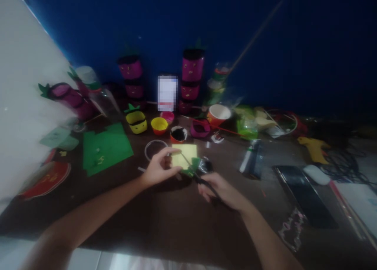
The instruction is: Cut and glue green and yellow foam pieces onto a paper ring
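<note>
Left hand (160, 168) has the yellow paper (183, 150) pinched at its left edge, mid-table; right hand (216, 188) grips black scissors (198, 178) just right of it, handle loops mostly hidden by fingers. Blur: can't tell if the blades are cutting or just lying across the sheet, nor how the green scrap (194, 162) under them attaches. Far screen (167, 92) pixelated, far-right clutter too dark to sort.
</note>
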The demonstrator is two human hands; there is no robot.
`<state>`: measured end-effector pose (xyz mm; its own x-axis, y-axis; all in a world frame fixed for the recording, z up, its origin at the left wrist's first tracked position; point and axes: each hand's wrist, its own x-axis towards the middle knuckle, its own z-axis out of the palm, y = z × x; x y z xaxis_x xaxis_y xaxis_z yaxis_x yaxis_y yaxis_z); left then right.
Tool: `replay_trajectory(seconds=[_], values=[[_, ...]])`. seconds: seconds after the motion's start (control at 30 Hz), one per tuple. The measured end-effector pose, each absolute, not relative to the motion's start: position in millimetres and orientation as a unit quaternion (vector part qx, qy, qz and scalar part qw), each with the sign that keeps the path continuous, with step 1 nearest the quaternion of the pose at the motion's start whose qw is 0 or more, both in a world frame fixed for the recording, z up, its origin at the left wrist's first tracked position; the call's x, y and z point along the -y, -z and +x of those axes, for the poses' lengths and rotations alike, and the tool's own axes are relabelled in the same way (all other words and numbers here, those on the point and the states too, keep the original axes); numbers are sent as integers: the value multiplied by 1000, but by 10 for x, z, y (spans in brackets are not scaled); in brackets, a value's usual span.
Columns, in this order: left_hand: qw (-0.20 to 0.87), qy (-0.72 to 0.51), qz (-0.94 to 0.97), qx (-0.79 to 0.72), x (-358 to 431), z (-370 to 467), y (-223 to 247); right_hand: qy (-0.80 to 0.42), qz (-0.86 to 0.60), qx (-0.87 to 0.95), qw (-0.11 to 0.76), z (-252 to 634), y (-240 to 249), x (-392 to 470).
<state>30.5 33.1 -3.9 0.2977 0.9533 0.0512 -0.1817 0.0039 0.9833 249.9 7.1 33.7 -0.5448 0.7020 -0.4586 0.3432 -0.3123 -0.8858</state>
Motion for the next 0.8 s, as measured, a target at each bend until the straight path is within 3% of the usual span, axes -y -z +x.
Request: replay_trajectory(seconds=[0.8], values=[[624, -452, 524, -363, -344, 302, 7, -660, -461, 582, 112, 2514, -318, -74]])
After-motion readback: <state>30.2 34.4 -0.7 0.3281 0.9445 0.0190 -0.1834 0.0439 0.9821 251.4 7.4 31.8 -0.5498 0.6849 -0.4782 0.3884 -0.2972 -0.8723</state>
